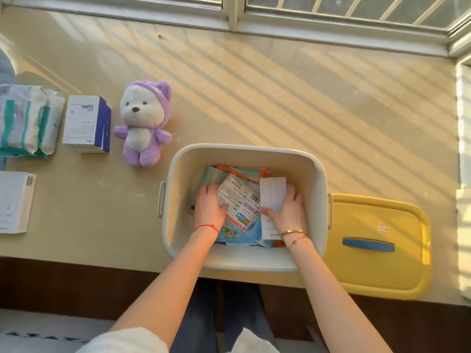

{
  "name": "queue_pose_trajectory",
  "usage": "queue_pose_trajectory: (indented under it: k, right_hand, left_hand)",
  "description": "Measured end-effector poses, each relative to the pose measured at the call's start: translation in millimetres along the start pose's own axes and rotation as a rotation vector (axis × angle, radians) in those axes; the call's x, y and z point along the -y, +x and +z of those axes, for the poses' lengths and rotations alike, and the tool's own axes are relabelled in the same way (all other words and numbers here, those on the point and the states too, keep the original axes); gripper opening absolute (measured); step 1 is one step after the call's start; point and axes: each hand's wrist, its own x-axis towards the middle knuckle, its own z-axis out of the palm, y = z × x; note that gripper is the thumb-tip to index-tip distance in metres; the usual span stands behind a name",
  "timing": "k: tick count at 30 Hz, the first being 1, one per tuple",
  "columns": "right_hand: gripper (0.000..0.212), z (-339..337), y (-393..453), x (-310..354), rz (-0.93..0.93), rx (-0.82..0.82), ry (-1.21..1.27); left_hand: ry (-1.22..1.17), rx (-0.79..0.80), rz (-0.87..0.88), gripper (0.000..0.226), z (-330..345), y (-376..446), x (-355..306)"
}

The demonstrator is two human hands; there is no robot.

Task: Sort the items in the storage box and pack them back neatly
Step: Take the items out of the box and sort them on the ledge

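A cream storage box (178, 174) stands at the table's front edge, holding several flat colourful packets (239, 200) and a white box (271, 200). Both hands are inside it. My left hand (209, 205) grips the left edge of a printed packet on top of the pile, thumb on its face. My right hand (288, 207) holds the white box, fingers curled round its right side and thumb across its front. The packets beneath are partly hidden by my hands.
The yellow lid (377, 266) with a blue handle lies right of the box. Left on the table are a purple plush bear (142, 126), a white-and-blue carton (86, 123), a pack of wipes (28, 118) and a white box (14, 202). A window frame runs along the back.
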Motion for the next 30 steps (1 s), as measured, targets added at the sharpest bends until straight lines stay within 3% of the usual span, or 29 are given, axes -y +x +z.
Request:
queue_pose_trajectory:
  k: [6, 12, 16, 23, 30]
  right_hand:
    - [0.079, -19, -21, 4, -0.069, -0.039, 0.277]
    - [0.076, -51, -60, 45, -0.15, -0.099, 0.417]
    - [0.072, -53, -86, 92, -0.233, -0.047, 0.529]
    - [0.067, -8, -136, 197, -0.347, 0.03, 0.627]
    - [0.066, 81, -180, 289, -0.357, 0.033, 0.691]
  left_hand:
    - [-0.236, -0.029, 0.032, 0.021, -34, -20, -17]
    - [-0.37, -0.204, 0.052, 0.016, -115, -43, -22]
    - [-0.61, -0.304, 0.03, 0.018, -175, -57, -1]
    - [-0.75, -0.414, -0.05, 0.027, -270, -79, 84]
    - [-0.655, -0.269, -0.086, 0.031, -335, -57, 214]
